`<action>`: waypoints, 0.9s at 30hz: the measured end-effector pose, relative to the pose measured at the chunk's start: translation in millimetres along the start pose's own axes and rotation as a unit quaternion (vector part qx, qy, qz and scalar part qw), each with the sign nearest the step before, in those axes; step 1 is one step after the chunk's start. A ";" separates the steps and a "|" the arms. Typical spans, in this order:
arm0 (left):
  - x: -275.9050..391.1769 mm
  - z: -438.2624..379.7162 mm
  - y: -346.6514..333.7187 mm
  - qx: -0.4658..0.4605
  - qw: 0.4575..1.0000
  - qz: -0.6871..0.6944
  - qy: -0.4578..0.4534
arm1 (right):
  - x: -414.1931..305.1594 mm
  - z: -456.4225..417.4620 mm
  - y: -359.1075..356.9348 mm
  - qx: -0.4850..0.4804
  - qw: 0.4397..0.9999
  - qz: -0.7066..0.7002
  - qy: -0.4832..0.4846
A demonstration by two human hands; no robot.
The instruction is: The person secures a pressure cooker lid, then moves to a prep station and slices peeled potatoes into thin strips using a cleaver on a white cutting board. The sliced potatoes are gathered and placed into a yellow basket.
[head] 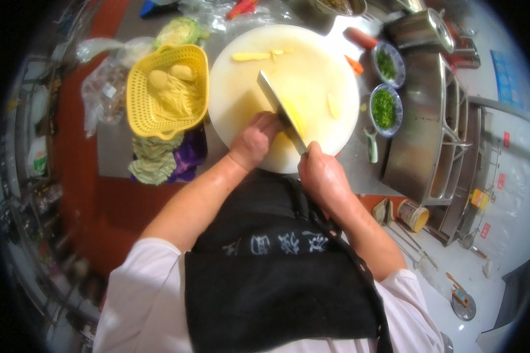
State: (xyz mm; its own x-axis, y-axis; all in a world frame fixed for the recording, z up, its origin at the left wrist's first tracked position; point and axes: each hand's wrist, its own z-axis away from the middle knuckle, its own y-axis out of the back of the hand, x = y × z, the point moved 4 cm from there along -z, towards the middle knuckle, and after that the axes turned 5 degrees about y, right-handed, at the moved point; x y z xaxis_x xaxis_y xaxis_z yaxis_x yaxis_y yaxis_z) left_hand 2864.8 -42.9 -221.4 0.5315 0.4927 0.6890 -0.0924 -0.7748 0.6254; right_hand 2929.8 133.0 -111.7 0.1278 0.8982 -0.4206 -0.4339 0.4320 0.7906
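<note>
My right hand [323, 171] grips the handle of a kitchen cleaver [270, 93], its blade slanting across a round white cutting board [324, 66]. Bent fingers of my left hand [255, 137] rest against the near side of the blade, holding a peeled potato that is mostly hidden. Thin yellow potato slices [295, 117] fan out on the blade's right side. A flat potato offcut [250, 56] lies at the far part of the board, and a single slice [331, 106] lies to the right.
Left of the board, a yellow plastic basket [133, 95] holds peeled potatoes [159, 80] and potato shreds [176, 99]. Behind it sits a cut cabbage [176, 31]. At right are two bowls of chopped greens [384, 108], a vegetable peeler [372, 145], carrots [361, 39] and a steel rack [413, 132].
</note>
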 end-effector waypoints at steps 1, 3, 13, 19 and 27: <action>1.1 -1.2 1.0 0.002 1.000 0.004 0.001 | 0.7 -2.6 -1.2 0.007 1.000 -0.005 0.011; 1.5 -2.6 2.0 0.006 1.000 0.007 0.000 | 3.2 -8.3 -5.0 0.021 0.999 -0.015 0.033; 1.2 1.2 -0.9 0.007 0.999 0.023 0.024 | -0.8 -28.3 -1.5 0.029 0.999 -0.006 0.030; -8.3 4.2 -6.0 -0.010 1.000 0.026 0.008 | 1.8 11.9 15.0 0.029 0.999 0.013 0.004; -0.6 -1.4 -1.2 0.034 0.999 0.003 -0.011 | 6.8 36.1 19.4 0.048 0.997 0.016 0.058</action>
State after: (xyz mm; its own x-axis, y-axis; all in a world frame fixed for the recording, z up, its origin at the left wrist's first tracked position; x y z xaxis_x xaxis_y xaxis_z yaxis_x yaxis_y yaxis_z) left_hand 2863.4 -41.8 -222.1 0.5488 0.4796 0.6847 -0.0383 -0.8038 0.5937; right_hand 2954.5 150.4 -83.1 0.0086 0.8985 -0.4389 -0.3472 0.4143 0.8413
